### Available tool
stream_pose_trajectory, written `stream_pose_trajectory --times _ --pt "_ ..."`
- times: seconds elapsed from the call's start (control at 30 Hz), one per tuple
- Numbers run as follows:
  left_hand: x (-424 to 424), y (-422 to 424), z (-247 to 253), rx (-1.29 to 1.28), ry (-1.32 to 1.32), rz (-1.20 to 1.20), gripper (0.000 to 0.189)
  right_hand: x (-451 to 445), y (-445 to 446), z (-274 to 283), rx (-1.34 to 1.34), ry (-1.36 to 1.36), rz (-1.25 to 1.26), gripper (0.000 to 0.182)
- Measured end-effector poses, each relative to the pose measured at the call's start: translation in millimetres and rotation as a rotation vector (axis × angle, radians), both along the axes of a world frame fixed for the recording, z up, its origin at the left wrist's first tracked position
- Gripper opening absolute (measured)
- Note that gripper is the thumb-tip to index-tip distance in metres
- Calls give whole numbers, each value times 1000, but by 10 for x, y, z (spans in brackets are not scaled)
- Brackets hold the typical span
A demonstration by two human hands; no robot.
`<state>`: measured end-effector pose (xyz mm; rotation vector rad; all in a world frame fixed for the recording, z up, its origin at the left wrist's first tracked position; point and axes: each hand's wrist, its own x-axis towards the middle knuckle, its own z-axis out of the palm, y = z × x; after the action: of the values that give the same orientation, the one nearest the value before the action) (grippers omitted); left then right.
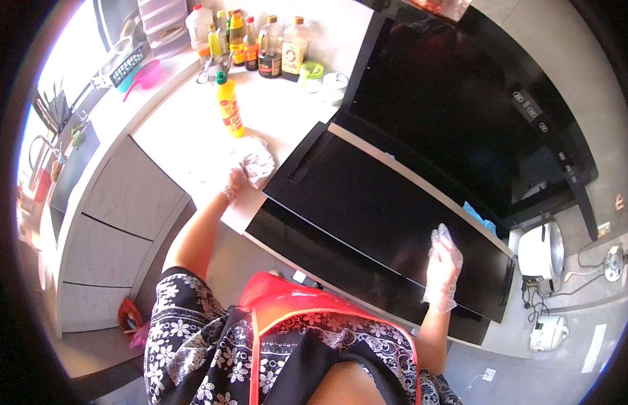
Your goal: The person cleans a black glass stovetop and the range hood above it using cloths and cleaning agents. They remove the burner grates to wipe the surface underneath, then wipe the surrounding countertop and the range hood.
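Note:
In a clear plastic glove, my left hand [236,183] grips a bunched white cloth [256,161] on the bright countertop, left of the black panel. Just behind the cloth stands a yellow squeeze bottle [229,109] with a green cap. My right hand [443,260], gloved the same way, is over the right part of the glossy black panel [364,202]. Its fingers are stretched out and nothing is in them; whether it touches the panel I cannot tell.
Several sauce and oil bottles [258,48] line the back of the counter [177,114], beside a green-lidded jar [311,76]. A pink dipper [148,75] sits on the left ledge. To the right are a white cooker [537,253], tangled cords [534,304] and a small white appliance [547,332].

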<state>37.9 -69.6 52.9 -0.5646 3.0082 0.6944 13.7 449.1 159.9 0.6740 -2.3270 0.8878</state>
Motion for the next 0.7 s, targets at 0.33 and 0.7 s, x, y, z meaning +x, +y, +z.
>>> stream_pose_trajectory --times 0.33,0.7 --pt "510 -91 1104 272 -88 -251 52 223 356 -226 37 -67 -41 21" --pt "-325 1412 1871 1038 413 -788 56 -128 -1097 452 -1251 -1473 979 59"
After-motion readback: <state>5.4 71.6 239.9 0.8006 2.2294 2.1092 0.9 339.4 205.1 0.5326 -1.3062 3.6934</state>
